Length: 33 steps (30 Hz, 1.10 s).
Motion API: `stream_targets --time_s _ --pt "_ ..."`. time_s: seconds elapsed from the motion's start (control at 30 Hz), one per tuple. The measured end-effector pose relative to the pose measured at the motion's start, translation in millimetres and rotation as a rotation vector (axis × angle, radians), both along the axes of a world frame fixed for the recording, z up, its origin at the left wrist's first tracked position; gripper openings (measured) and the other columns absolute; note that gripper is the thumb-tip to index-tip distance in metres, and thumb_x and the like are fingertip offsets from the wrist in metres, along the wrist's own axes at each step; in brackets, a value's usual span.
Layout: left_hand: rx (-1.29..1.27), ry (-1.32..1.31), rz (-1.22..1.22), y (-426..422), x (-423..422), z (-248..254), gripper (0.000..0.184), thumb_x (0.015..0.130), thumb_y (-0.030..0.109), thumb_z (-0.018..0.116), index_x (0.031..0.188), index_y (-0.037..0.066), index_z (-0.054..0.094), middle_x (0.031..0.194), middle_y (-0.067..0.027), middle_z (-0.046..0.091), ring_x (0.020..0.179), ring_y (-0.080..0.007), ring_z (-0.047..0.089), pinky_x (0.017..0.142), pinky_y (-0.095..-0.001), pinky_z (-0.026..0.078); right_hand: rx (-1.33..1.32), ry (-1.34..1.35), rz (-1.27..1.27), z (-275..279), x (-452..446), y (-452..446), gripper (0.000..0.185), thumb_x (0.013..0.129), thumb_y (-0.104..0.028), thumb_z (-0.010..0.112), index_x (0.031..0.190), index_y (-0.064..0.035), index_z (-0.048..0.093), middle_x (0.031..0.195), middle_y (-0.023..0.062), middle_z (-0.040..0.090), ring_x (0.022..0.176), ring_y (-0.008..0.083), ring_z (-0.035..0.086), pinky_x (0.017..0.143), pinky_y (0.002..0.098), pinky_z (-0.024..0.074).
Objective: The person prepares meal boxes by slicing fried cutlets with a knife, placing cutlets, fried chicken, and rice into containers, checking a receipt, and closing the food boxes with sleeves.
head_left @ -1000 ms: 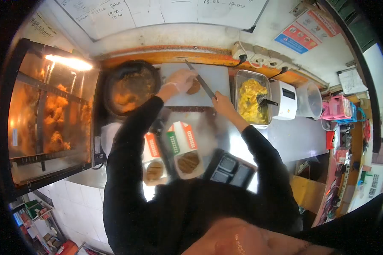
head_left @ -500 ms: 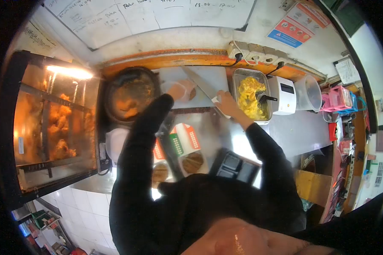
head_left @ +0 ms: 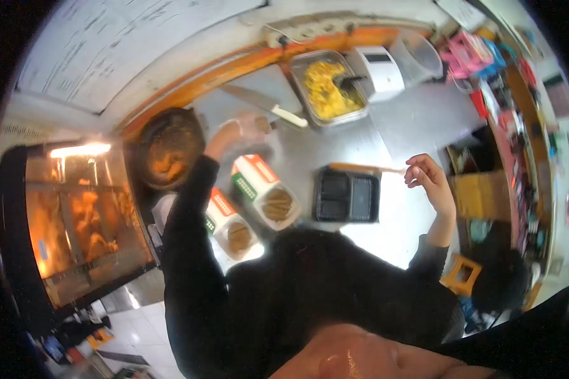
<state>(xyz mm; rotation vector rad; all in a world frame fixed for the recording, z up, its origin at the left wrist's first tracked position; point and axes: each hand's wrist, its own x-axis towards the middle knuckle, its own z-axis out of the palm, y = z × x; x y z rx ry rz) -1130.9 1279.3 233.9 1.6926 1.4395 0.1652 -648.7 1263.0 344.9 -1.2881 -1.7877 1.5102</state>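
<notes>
Our knife (head_left: 267, 105) had left our right hand (head_left: 431, 183) for the cutting board (head_left: 283, 87), those fingers curled at a stick (head_left: 370, 167), pinch uncertain, while two boxes (head_left: 255, 177) held brown patties (head_left: 276, 205) and our left hand (head_left: 246, 128) closed around an unboxed piece (head_left: 267, 125).

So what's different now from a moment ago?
The right hand let go of the knife, now lying across the cutting board, and moved right, apparently touching a thin stick beside the black tray. The left hand moved toward the body. The pan and yellow food stayed put.
</notes>
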Motion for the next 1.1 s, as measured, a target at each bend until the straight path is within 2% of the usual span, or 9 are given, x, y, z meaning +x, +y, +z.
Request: stream_targets --time_s 0.13,0.2,0.23,0.33,0.43,0.63,0.73,0.83,1.1 --pt "-0.047 -0.253 -0.253 -31.1 108.5 -30.8 0.048 0.071 0.019 0.075 0.115 0.004 0.061 0.103 -0.013 0.066 0.085 -0.0201 0.064 0.076 -0.0336 0.053 -0.12 -0.463 -0.302 -102.1 53.1 -43.9 0.019 0.092 -0.024 0.058 0.097 -0.0063 0.061 0.071 0.0038 0.062 0.062 0.0103 0.059 0.053 0.0232 0.0471" --pt "-0.147 -0.284 -0.459 -32.5 171.6 -49.1 0.052 0.071 0.019 0.074 0.118 0.003 0.059 0.108 -0.0141 0.065 0.09 -0.0223 0.064 0.08 -0.0357 0.053 0.026 -0.621 -0.295 -205.8 76.8 -57.0 0.035 0.081 -0.029 0.072 0.101 -0.0024 0.06 0.071 0.0123 0.065 0.067 0.0245 0.064 0.064 0.0343 0.0513" --pt "-0.21 -0.249 -0.535 -32.6 204.6 -41.4 0.053 0.071 0.02 0.074 0.119 0.002 0.058 0.111 -0.0149 0.064 0.093 -0.0236 0.064 0.082 -0.0368 0.053 -0.015 -0.572 -0.345 -202.8 55.6 -68.2 0.042 0.077 -0.028 0.075 0.104 -0.001 0.058 0.077 0.0168 0.066 0.075 0.0313 0.065 0.072 0.0387 0.0514" --pt "-0.038 -0.026 -0.387 -39.2 281.0 -24.8 0.051 0.07 0.02 0.073 0.115 0.002 0.06 0.102 -0.0174 0.067 0.093 -0.028 0.064 0.083 -0.0382 0.052 0.2 -0.519 -0.371 -279.2 49.2 -82.1 0.052 0.071 -0.013 0.076 0.118 -0.0044 0.053 0.085 0.0159 0.068 0.076 0.0294 0.066 0.069 0.0385 0.0532" --pt "-0.098 0.031 -0.264 -26.2 312.6 -63.1 0.047 0.07 0.019 0.07 0.112 0.001 0.06 0.103 -0.0182 0.066 0.096 -0.0324 0.063 0.085 -0.0377 0.051 0.085 -0.39 -0.435 -276.7 35.5 -88.0 0.055 0.067 -0.005 0.077 0.116 -0.0068 0.052 0.093 0.0193 0.066 0.088 0.0343 0.065 0.077 0.04 0.0505" --pt "0.47 0.166 -0.062 -37.9 325.4 -96.6 0.025 0.075 0.008 0.064 0.099 0.003 0.062 0.106 -0.0163 0.065 0.099 -0.0382 0.061 0.086 -0.0421 0.051 0.074 -0.308 -0.481 -273.4 30.6 -89.9 0.054 0.066 -0.006 0.075 0.115 -0.0061 0.054 0.091 0.0162 0.067 0.085 0.0307 0.065 0.075 0.0375 0.052" --pt "0.501 0.296 -0.237 -42.5 319.5 -86.7 0.017 0.082 0.01 0.057 0.097 0.006 0.064 0.114 -0.0162 0.062 0.106 -0.0313 0.061 0.083 -0.0425 0.053 0.101 -0.312 -0.454 -286.7 34.9 -88.1 0.054 0.067 -0.008 0.073 0.118 -0.0067 0.054 0.09 0.0144 0.066 0.082 0.0254 0.066 0.073 0.0356 0.0529" --pt "0.702 0.31 -0.747 -52.4 312.3 -76.2 0.016 0.082 0.008 0.053 0.088 0.005 0.067 0.107 -0.0156 0.065 0.097 -0.0306 0.064 0.076 -0.0415 0.054 0.105 -0.346 -0.44 -276.9 33.0 -85.7 0.055 0.065 -0.008 0.074 0.116 -0.0066 0.054 0.091 0.0158 0.067 0.083 0.028 0.066 0.074 0.0366 0.0526" --pt "0.667 0.326 -0.512 -58.7 316.7 -119.8 0.016 0.082 0.012 0.057 0.091 0.007 0.068 0.093 -0.0133 0.068 0.087 -0.0304 0.066 0.077 -0.0412 0.053 0.191 -0.296 -0.485 -278.0 18.2 -76.3 0.05 0.068 -0.005 0.072 0.115 -0.0059 0.054 0.085 0.0159 0.066 0.081 0.03 0.066 0.071 0.0374 0.0514"
